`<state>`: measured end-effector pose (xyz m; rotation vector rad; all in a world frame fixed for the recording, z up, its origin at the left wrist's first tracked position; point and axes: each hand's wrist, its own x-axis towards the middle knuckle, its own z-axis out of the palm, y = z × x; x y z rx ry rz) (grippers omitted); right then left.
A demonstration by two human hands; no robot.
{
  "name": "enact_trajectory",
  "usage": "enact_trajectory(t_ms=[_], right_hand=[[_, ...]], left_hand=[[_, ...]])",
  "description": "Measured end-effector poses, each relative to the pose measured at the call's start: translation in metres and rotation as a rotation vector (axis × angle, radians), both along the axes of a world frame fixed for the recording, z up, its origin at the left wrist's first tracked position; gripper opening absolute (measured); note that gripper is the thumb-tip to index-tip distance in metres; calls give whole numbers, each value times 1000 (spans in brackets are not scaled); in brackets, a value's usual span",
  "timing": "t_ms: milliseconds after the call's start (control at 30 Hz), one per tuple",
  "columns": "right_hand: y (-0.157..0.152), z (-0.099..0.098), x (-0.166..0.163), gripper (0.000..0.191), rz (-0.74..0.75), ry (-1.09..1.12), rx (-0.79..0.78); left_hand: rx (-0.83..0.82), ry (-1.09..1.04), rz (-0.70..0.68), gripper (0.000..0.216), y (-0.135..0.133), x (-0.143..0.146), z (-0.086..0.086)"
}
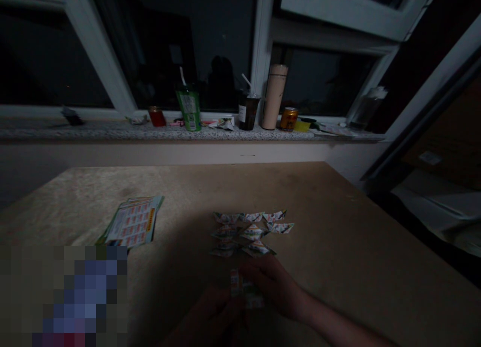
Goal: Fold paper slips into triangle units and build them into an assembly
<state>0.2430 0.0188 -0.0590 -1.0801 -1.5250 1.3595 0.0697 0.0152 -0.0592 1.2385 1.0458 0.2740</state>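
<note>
At the near middle of the table, in dim light, a partly folded printed paper (254,302) is between my two hands. My left hand (216,309) is closed on its left side, in deep shadow. My right hand (278,284) reaches over the top right of the paper, fingers bent and closed on it. Some fingertips are too dark to make out. Just beyond my hands lie several small folded paper shapes (251,231) with pointed ends, set close together in rough rows. They carry similar coloured print.
Flat printed sheets (135,221) lie stacked at left on the brown table (319,202). Behind, a granite sill (221,134) bears a green cup (189,106), a dark drink cup (248,110), a beige flask (274,96) and a gold can (288,119). The lower left corner is pixelated.
</note>
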Motion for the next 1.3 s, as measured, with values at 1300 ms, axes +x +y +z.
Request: enact_trajectory(t_ms=[1300], right_hand=[[-1, -7, -1, 56, 18, 29, 26]], left_hand=[[88, 26, 35, 65, 5, 2, -10]])
